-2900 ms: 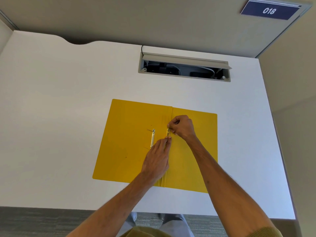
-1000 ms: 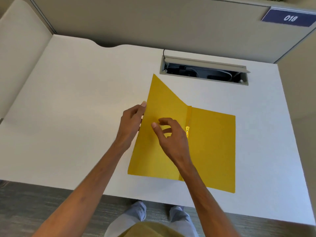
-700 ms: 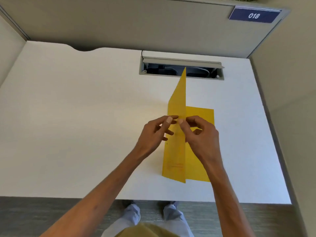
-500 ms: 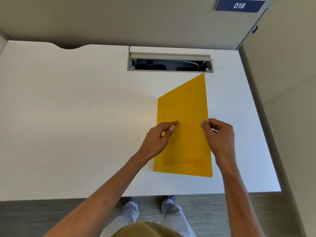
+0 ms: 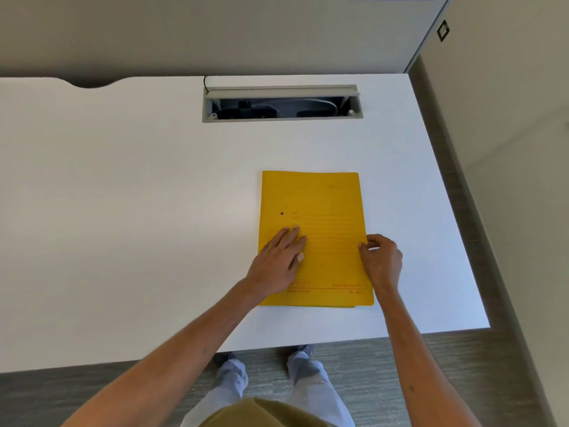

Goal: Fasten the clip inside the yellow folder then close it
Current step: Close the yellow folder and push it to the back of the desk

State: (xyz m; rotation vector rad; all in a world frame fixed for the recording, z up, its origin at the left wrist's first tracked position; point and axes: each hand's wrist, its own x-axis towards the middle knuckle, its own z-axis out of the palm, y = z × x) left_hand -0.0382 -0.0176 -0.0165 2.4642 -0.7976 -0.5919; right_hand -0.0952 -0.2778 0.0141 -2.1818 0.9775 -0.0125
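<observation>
While our left hand (image 5: 278,260) lies flat with its fingers spread and extended on the closed yellow folder (image 5: 323,204), our right hand (image 5: 381,260) sits at the folder's right edge, fingers curled loosely and thumb tip touching that edge; we cannot tell whether it pinches the cover or only rests against it. We see the folder lying shut and flat on the white desk (image 5: 123,195), toward the desk's right half and near its front edge, its cover printed with faint red lines and lettering too small to read. We note a small dark dot (image 5: 281,213) on the cover just beyond our left fingertips. We cannot see the clip, hidden under the closed cover. Well behind the folder, the grey cable tray (image 5: 281,103) is set into the desk with its lid raised, dark cables showing inside. We stand at the desk's front edge, both forearms bare, light trousers (image 5: 304,383) visible above grey carpet (image 5: 431,380). A beige partition (image 5: 215,32) rises behind the desk.
</observation>
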